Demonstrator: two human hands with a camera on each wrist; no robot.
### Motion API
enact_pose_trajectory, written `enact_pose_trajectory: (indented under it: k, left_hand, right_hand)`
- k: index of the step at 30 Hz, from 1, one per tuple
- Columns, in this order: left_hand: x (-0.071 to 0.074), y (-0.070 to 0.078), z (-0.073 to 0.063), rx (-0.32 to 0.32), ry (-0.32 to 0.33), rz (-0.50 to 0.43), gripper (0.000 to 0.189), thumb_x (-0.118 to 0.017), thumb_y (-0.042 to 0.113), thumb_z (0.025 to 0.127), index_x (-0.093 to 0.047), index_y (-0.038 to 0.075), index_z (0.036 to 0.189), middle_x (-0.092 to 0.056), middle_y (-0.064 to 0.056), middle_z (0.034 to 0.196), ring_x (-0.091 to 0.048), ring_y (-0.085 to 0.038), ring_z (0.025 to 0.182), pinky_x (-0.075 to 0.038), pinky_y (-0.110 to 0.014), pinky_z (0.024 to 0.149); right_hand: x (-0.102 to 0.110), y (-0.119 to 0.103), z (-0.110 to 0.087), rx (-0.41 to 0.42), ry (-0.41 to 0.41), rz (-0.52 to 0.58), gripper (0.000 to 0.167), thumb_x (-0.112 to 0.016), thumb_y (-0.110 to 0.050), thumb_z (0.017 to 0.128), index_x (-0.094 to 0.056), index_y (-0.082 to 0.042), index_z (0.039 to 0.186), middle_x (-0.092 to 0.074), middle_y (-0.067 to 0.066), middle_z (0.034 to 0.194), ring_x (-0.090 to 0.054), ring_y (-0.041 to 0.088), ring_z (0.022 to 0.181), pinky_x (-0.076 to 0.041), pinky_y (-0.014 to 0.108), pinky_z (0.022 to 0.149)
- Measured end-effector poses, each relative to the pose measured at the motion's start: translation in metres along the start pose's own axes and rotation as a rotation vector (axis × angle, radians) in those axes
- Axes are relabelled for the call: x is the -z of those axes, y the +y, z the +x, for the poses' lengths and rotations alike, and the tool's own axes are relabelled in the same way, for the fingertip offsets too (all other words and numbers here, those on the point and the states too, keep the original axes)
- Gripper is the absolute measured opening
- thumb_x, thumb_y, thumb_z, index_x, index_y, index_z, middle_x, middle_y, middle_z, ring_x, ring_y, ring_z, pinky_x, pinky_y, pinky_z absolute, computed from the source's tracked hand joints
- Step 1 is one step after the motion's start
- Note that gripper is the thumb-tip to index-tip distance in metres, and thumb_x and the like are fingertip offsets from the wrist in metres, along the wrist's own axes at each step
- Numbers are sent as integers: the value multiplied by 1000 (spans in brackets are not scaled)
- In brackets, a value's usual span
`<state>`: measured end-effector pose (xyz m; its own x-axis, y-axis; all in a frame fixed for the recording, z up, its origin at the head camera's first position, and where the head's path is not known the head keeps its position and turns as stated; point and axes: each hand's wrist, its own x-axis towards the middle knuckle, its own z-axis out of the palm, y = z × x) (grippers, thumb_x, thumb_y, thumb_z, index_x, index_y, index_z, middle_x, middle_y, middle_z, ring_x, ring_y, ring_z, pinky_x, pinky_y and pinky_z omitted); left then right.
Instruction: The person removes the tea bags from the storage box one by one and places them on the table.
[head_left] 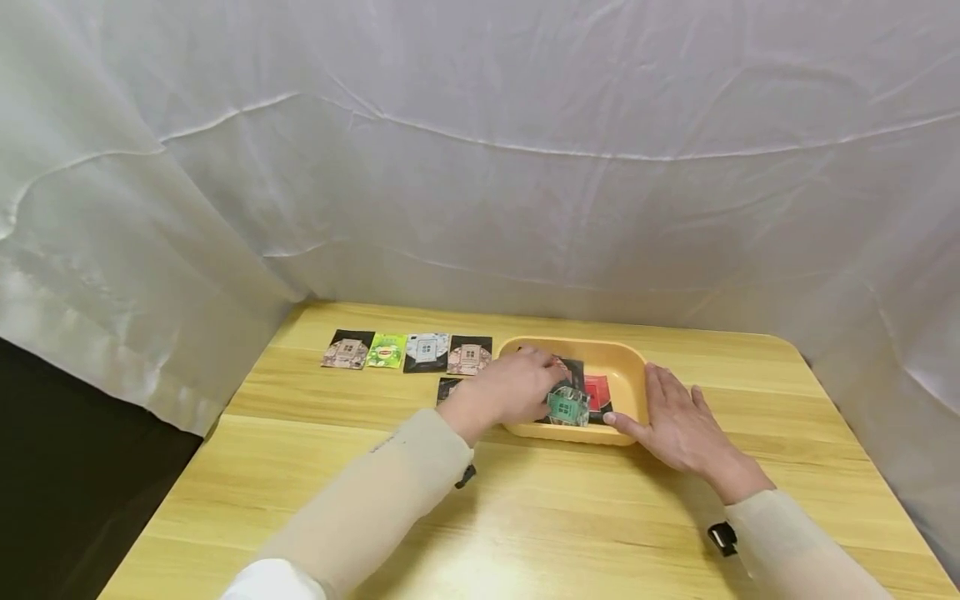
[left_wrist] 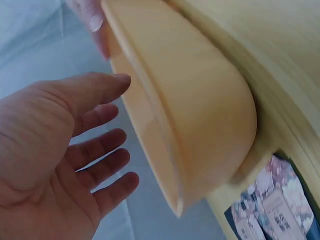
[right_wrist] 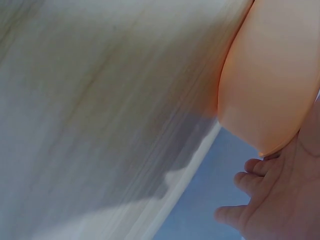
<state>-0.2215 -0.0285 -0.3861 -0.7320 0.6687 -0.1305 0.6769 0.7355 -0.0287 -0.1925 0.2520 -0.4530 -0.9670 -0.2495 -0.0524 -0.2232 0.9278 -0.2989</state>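
Head view; yellow tray (head_left: 572, 434); green-labelled packet (head_left: 567, 407), red-and-black packet (head_left: 597, 393) inside

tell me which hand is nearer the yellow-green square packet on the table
Left. The left hand is over the left part of the rounded orange plastic tray, right of the packet; the right hand is farther away, at the tray's right end.

Before me, a head-worn camera looks forward and down across the yellow wood-grain table (head_left: 570, 517). Wrist-worn cameras, close and steeply tilted, share with it the rounded yellow-orange plastic tray (head_left: 574, 434), each facing an outer wall.
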Motion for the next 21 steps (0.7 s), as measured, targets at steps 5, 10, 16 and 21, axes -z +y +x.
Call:
enact_pose_trajectory:
  k: [5, 10, 16, 21]
  left_hand:
    - [-8, 8, 15, -11, -62, -9, 68, -73, 45, 98, -52, 17, 156, -48, -4, 163, -41, -25, 153, -32, -39, 129]
    - [-15, 13, 26, -12, -109, -6, 65, -72, 49, 98, -55, 19, 154, -49, -3, 162, -42, -24, 153, -30, -39, 130]
    - [-22, 16, 36, -29, -112, 27, 60, -72, 51, 98, -61, 20, 148, -55, -2, 156, -47, -22, 149, -32, -36, 129]
    - [-26, 18, 43, -14, -143, 75, 62, -71, 46, 100, -56, 20, 154, -53, -2, 158, -46, -22, 150, -34, -35, 128]
  right_hand:
    - [2, 0, -1, 16, -10, -11, 117, -47, -76, 99, -6, 12, 163, -10, 36, 171, -14, 56, 156, -7, 79, 122]
    - [3, 1, -2, 24, -26, -7, 117, -49, -75, 99, -5, 12, 163, -8, 35, 171, -11, 56, 157, -6, 79, 123]
    - [3, 1, -3, 24, -16, -21, 117, -48, -76, 99, -3, 11, 164, -7, 34, 172, -10, 56, 157, -5, 78, 123]
    - [3, 0, -3, 22, -7, -34, 117, -47, -77, 99, -5, 11, 164, -10, 34, 172, -13, 56, 157, -6, 78, 123]
